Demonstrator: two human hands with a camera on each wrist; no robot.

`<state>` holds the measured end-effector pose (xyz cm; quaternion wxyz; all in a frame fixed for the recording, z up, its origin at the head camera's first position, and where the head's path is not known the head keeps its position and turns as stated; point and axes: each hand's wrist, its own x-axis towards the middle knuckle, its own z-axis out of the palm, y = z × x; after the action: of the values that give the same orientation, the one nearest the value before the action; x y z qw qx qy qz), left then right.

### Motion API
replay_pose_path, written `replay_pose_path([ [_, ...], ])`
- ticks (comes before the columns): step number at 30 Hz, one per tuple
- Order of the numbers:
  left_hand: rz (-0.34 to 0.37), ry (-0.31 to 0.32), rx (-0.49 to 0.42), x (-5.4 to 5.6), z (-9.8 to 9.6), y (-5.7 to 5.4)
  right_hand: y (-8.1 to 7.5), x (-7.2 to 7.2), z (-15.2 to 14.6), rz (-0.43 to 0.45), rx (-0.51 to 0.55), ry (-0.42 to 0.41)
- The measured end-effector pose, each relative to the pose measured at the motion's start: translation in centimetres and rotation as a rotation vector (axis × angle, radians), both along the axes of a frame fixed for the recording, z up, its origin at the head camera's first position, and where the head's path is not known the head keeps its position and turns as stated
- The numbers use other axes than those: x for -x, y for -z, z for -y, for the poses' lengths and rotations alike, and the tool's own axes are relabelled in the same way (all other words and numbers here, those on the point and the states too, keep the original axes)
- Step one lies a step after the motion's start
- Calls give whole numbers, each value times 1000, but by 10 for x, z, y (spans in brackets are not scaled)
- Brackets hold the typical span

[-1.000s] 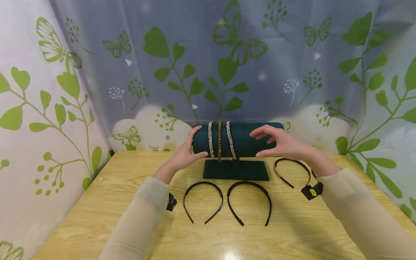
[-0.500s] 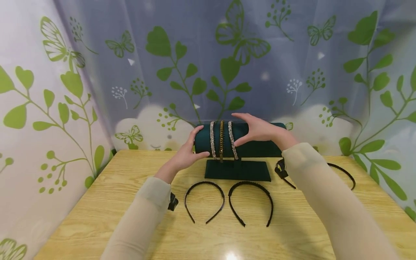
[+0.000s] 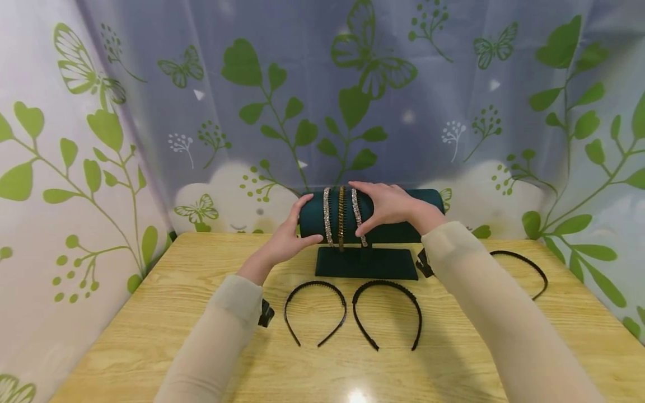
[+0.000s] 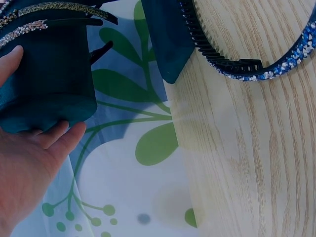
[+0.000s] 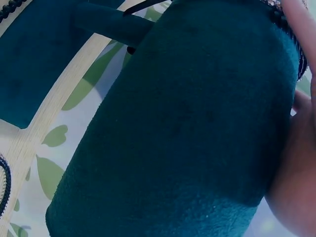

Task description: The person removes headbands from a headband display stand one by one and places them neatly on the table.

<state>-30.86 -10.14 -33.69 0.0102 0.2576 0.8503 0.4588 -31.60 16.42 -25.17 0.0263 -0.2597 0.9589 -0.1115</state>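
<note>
A dark green velvet display stand (image 3: pixel 388 264) has a padded roll with three glittery headbands over it. They are a silver headband (image 3: pixel 327 218) at left, a gold headband (image 3: pixel 341 218), and a second silver headband (image 3: pixel 356 210) to its right. My left hand (image 3: pixel 284 240) grips the roll's left end, thumb on the front, fingers round the end face (image 4: pixel 44 116). My right hand (image 3: pixel 390 206) spans the second silver headband, fingertips at its top and thumb at its lower front. In the right wrist view, that hand shows only at the edge, beside the bare velvet roll (image 5: pixel 187 123).
Two black headbands lie before the stand on the wooden table (image 3: pixel 201 268): a left headband (image 3: pixel 314 284) and a right headband (image 3: pixel 385 282). The left wrist view shows blue stones on a headband (image 4: pixel 289 64). Another headband (image 3: pixel 538 270) lies far right, partly behind my right sleeve.
My right hand has moved left along the roll to the second silver headband and closed in on it. The right sleeve now covers a headband on the table. My left hand has stayed put.
</note>
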Motion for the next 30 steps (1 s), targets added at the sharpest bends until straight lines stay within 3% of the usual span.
replay_pose_path([
  [13, 19, -5, 3, 0, 2, 1, 6, 0, -4, -35, 40, 22],
  [30, 13, -5, 5, -2, 0, 0, 7, -11, -48, -50, 160, 53],
])
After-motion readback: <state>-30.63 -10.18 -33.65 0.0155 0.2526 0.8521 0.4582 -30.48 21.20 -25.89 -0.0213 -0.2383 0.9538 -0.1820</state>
